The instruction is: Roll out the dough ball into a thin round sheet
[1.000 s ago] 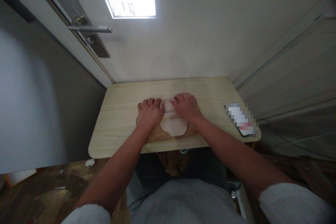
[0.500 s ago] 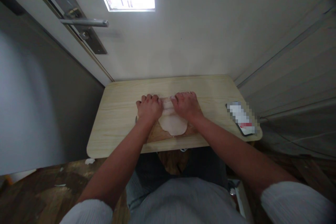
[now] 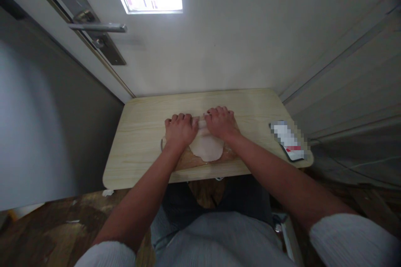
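Note:
A flat, pale sheet of dough [image 3: 207, 149] with an uneven rounded edge lies on a brown wooden board [image 3: 187, 162]. Across its far part runs a pale rolling pin [image 3: 202, 124], of which only a short stretch shows between my hands. My left hand [image 3: 181, 130] is curled over the pin's left part, knuckles up. Over the right part my right hand [image 3: 221, 123] is closed in the same way. Both palms face down, and they hide the pin's ends and some of the dough. A metal ring or handle [image 3: 162, 145] shows at the board's left edge.
The board rests on a small light-wood table [image 3: 131, 133] against a white door [image 3: 238, 41] with a metal handle [image 3: 100, 28]. A phone [image 3: 288, 142], partly pixelated, lies near the table's right edge. An open-topped container [image 3: 286, 233] stands on the floor at right.
My hands have shifted slightly, with the fingers of the right hand farther forward over the pin. The near part of the dough looks much the same.

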Available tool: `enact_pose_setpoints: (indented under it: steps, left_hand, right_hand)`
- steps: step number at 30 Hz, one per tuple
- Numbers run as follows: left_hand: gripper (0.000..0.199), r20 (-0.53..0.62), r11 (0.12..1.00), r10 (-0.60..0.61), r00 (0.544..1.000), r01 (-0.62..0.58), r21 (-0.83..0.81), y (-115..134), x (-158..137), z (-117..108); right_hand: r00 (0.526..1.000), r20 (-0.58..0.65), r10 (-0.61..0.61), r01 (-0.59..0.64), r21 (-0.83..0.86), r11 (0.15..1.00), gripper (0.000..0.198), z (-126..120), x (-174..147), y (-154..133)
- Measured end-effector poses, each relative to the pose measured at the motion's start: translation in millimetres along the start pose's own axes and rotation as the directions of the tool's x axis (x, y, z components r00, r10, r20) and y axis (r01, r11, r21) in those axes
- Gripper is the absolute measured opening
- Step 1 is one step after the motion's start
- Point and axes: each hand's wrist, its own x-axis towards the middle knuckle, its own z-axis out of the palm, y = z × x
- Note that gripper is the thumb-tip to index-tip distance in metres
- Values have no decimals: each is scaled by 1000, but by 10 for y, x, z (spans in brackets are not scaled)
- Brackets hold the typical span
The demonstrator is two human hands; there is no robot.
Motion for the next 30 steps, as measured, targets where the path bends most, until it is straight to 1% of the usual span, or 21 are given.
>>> enact_pose_setpoints:
  steps: [3,9,13,18,23,26,30]
  left_hand:
    - [47,-4,1000,27,1000,-27,-15,5,-4,22]
    - [47,2,1000,19,1000,-19,-25,-13,109,51]
    - [47,-2,1000,-12,1000,12,8,-5,161,58]
    - [46,-25,999,-51,998,51,11,25,168,68]
    - [48,9,996,-89,996,88,17,38,195,65]
    - [47,-21,995,-90,996,91,35,36,228,77]
    - [49,-54,996,-79,995,82,44,43,237,89]
  right_hand:
    - [1000,3,-9,10,-25,1000,44,-7,12,-4]
    - [1000,-10,-1,0,-27,1000,50,15,90,-5]
    - [1000,-13,6,-6,-17,1000,53,6,136,-14]
    - [999,-35,0,0,-14,1000,52,4,129,-36]
    - [997,-73,2,-3,-12,1000,49,56,67,-34]
    - [997,-79,15,-16,-12,1000,47,65,58,-32]
    - [999,-45,25,-26,-19,999,49,29,102,-38]
